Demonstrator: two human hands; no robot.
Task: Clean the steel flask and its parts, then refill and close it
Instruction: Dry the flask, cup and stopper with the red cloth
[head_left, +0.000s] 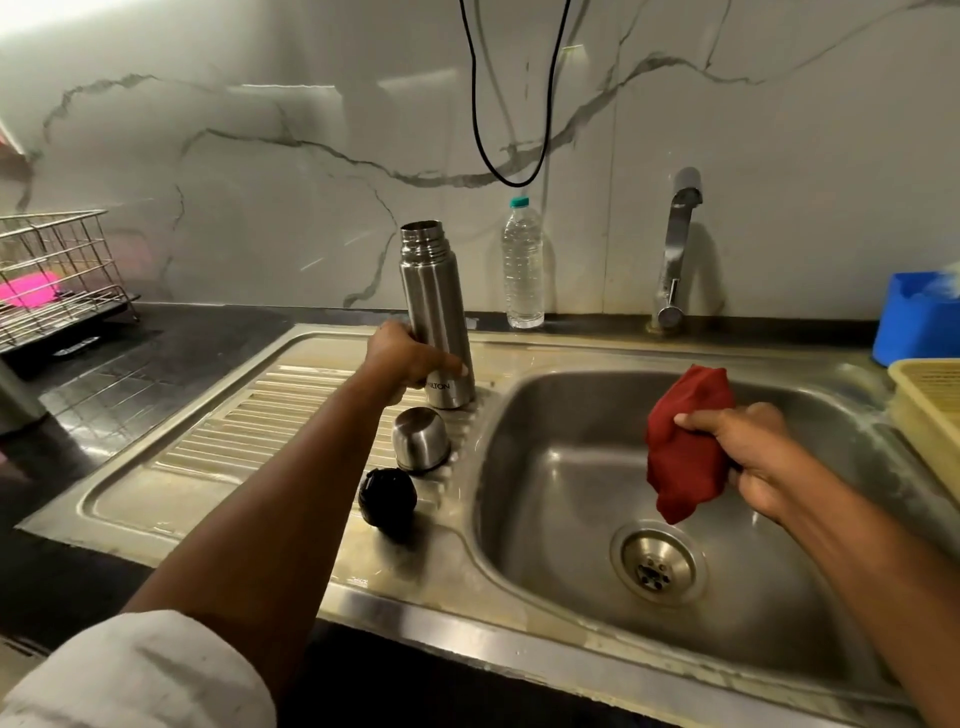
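Steel flask (435, 312): standing upright on the ribbed drainboard (249, 431) of the sink unit, at its far right end, just beside the basin (571, 467). Mouth uncovered, threaded neck exposed. The left hand (405, 361) grips the lower body of the flask, fingers curled round it, thumb lying across the front near the printed lettering.

Steel cup lid (421, 439): resting mouth-down on the drainboard, just in front of the flask. Black stopper (387, 498): lying on the drainboard nearer the viewer, just beside the cup lid.

The right hand (748, 457) clutches a bunched red cloth (685, 441), held above the basin, apart from the flask.

Clear plastic water bottle (522, 265), capped, stands at the wall behind the sink, near the tap (675, 249). A wire rack (52, 275) sits far left; a blue tub (914, 322) and a yellow basket (930, 400) sit far right.
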